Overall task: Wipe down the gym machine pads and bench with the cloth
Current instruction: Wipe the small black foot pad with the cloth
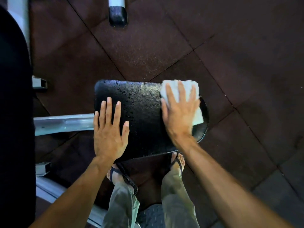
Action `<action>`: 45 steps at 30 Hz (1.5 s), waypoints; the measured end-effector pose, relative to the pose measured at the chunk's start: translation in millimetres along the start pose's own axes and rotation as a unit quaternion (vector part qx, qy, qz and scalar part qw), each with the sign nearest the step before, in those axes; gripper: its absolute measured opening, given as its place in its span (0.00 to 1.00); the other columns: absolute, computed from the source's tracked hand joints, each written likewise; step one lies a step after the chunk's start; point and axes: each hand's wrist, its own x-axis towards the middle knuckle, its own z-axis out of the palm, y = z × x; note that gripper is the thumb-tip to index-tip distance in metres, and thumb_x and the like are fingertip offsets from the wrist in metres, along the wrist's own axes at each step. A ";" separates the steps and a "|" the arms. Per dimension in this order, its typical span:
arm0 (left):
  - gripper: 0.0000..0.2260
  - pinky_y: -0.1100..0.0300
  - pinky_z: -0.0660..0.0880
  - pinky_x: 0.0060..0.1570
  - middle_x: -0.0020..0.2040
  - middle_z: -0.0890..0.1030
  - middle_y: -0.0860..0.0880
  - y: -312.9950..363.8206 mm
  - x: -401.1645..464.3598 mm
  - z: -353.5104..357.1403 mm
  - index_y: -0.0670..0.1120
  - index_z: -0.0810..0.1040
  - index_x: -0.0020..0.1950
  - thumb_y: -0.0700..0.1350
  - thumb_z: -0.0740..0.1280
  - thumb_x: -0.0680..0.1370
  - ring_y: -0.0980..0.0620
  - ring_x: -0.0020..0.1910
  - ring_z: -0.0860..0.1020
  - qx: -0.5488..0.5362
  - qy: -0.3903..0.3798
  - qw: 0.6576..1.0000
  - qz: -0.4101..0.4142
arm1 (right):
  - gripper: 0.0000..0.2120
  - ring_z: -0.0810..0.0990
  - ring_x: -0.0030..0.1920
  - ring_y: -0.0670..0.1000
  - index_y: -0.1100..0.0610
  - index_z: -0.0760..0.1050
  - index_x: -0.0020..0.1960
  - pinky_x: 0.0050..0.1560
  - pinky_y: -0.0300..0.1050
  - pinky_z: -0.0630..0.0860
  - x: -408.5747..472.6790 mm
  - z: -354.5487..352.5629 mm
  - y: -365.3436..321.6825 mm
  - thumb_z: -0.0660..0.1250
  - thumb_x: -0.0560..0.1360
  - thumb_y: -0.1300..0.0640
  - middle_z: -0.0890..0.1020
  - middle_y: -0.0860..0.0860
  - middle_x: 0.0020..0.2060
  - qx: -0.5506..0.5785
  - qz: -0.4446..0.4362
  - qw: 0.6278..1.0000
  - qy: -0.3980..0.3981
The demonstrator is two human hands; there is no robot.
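A black padded seat (144, 116) of the gym machine lies below me, wet with droplets on its left half. My right hand (179, 111) presses flat on a folded white cloth (182, 89) at the seat's far right corner. My left hand (109, 129) rests flat on the seat's left edge, fingers spread, holding nothing.
A grey metal frame tube (64, 124) runs left from the seat. A long black pad (14, 112) fills the left edge. A grey post with a black foot (117, 15) stands on the dark rubber floor tiles (238, 63). My sandalled feet (176, 162) stand just under the seat's near edge.
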 end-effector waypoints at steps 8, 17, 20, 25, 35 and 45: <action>0.28 0.46 0.50 0.79 0.81 0.48 0.45 -1.7 -0.2 -1.8 0.47 0.50 0.80 0.56 0.49 0.82 0.47 0.81 0.47 0.003 0.006 1.000 0.011 | 0.27 0.52 0.80 0.66 0.46 0.60 0.79 0.71 0.67 0.66 -77.5 -8.8 -40.7 0.60 0.81 0.44 0.60 0.54 0.80 0.108 -0.073 0.985 -0.111; 0.28 0.43 0.52 0.78 0.81 0.53 0.44 74.5 -6.6 -29.1 0.49 0.56 0.79 0.59 0.45 0.82 0.46 0.80 0.51 -0.075 0.038 0.996 -0.004 | 0.26 0.45 0.82 0.59 0.47 0.57 0.80 0.79 0.66 0.51 -34.2 -21.9 73.4 0.51 0.84 0.43 0.51 0.53 0.82 0.148 -0.031 0.980 -0.130; 0.26 0.41 0.56 0.76 0.80 0.57 0.45 123.2 -18.9 -15.4 0.52 0.59 0.78 0.60 0.52 0.82 0.45 0.79 0.56 -0.053 0.025 0.997 0.045 | 0.26 0.46 0.82 0.60 0.46 0.56 0.81 0.79 0.65 0.51 -35.1 -7.0 68.4 0.49 0.83 0.42 0.51 0.54 0.82 0.054 -0.056 0.990 -0.122; 0.26 0.39 0.61 0.74 0.77 0.65 0.47 100.5 -36.9 4.5 0.53 0.63 0.76 0.61 0.58 0.80 0.45 0.77 0.62 -0.019 0.032 0.997 0.062 | 0.26 0.48 0.82 0.58 0.44 0.55 0.80 0.80 0.62 0.51 -38.2 0.2 67.7 0.50 0.83 0.42 0.52 0.52 0.82 0.040 -0.038 0.994 -0.093; 0.21 0.37 0.65 0.67 0.68 0.72 0.40 16.1 70.7 -25.7 0.43 0.75 0.66 0.54 0.65 0.78 0.37 0.68 0.69 -0.150 0.129 0.980 -0.002 | 0.26 0.48 0.82 0.58 0.44 0.55 0.81 0.80 0.61 0.51 -41.9 3.6 63.7 0.51 0.83 0.42 0.52 0.52 0.82 0.023 -0.028 0.997 -0.075; 0.22 0.36 0.61 0.72 0.74 0.68 0.43 41.1 -35.0 -1.3 0.47 0.71 0.72 0.54 0.63 0.80 0.41 0.76 0.62 -0.130 0.050 0.975 0.175 | 0.26 0.48 0.82 0.56 0.43 0.55 0.80 0.80 0.60 0.51 -41.4 1.5 68.3 0.52 0.83 0.43 0.52 0.51 0.82 0.042 -0.035 0.996 -0.069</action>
